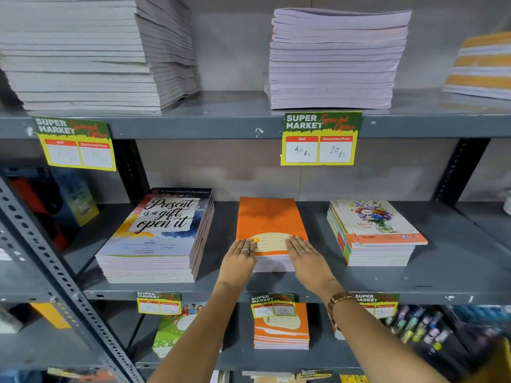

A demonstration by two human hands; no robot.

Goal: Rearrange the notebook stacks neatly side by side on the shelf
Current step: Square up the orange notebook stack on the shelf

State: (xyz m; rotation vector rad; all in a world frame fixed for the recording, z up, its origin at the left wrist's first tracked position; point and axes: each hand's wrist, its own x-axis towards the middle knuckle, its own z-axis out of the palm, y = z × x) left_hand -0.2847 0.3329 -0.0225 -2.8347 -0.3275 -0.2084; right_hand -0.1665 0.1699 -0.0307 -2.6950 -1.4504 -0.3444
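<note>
Three notebook stacks lie on the grey middle shelf (456,261). In the centre is the orange notebook stack (269,219). My left hand (239,257) clasps its front left corner and my right hand (305,258) clasps its front right corner, fingers resting flat on the top cover. To the left sits a taller stack with a "Present is a gift, open it" cover (157,233), turned slightly askew. On the right is a stack with a flower-vase cover (373,230), also angled. Gaps of bare shelf separate the three stacks.
The upper shelf (221,120) holds tall pale notebook stacks at left (91,51) and centre (334,62) and an orange-striped one at right (481,67). Price tags (320,139) hang from shelf edges. A perforated steel upright (55,275) slants at left. The lower shelf holds more notebooks (280,330).
</note>
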